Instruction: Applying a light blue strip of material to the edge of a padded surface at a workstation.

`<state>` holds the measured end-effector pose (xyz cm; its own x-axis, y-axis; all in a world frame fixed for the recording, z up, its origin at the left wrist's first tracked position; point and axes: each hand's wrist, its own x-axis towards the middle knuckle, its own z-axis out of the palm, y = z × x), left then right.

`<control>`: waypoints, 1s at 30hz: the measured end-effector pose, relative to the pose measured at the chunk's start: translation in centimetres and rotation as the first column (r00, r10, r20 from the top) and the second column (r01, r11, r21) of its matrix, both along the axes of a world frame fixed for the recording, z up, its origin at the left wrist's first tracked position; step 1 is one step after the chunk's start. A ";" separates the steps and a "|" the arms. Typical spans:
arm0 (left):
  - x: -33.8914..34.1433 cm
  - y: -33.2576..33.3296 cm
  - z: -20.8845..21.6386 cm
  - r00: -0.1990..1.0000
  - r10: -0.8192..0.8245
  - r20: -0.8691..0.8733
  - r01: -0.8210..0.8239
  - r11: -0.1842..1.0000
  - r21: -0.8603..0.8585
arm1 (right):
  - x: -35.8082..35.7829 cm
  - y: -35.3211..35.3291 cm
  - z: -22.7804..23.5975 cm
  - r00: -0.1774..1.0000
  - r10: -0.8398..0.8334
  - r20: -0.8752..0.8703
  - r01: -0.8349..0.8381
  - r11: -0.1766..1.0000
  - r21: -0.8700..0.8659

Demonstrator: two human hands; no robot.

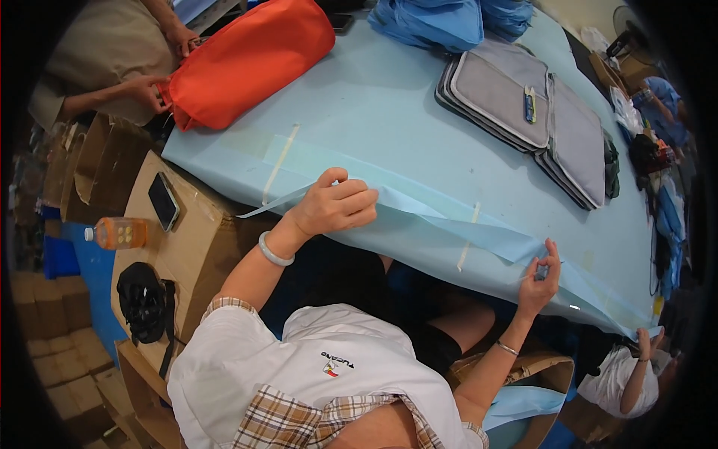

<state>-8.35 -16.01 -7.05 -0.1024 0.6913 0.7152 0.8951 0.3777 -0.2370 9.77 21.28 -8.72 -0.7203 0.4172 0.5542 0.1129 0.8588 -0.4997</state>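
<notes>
A long light-blue fabric strip (pixel 502 238) stretches along the near edge of the table, between my two hands. My left hand (pixel 336 202), with a pale bangle at its wrist, is closed on the strip's left part; a narrow tail of it trails off to the left. Farther right, my right hand (pixel 540 278) pinches the strip between thumb and fingers at the table edge. Beyond it the strip runs on to the right, where another person's hands (pixel 648 341) are at its end. Pale tape pieces (pixel 281 163) lie across the table covering beneath.
The table (pixel 374 112) has a light-blue covering. Grey zippered cases (pixel 508 93) are stacked at the back right, a cutter (pixel 530 105) on top. Blue fabric bundles (pixel 426 22) sit behind. Another person handles an orange-red bag (pixel 254 63). A carton (pixel 202 224) at left carries a phone (pixel 163 200) and bottle (pixel 122 233).
</notes>
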 end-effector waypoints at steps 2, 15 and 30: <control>-0.2 0.3 0.2 0.998 -0.029 0.053 0.029 1.000 0.006 | 0.3 0.6 -0.2 1.000 -0.005 -0.006 0.005 0.999 0.035; -2.8 1.0 2.7 0.861 0.044 0.507 -0.039 0.999 -0.021 | 0.1 0.8 -0.1 0.994 -0.048 -0.096 0.049 0.999 0.007; -6.3 -0.8 5.5 0.543 0.091 0.835 -0.004 0.994 -0.106 | -0.1 1.6 0.6 0.999 -0.002 0.034 0.002 1.000 -0.001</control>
<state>-14.67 -16.85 -1.59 -0.6591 0.7167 0.2278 0.6834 0.4443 0.5793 9.70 22.85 -8.09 -0.7382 0.4193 0.5285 0.1316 0.8579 -0.4968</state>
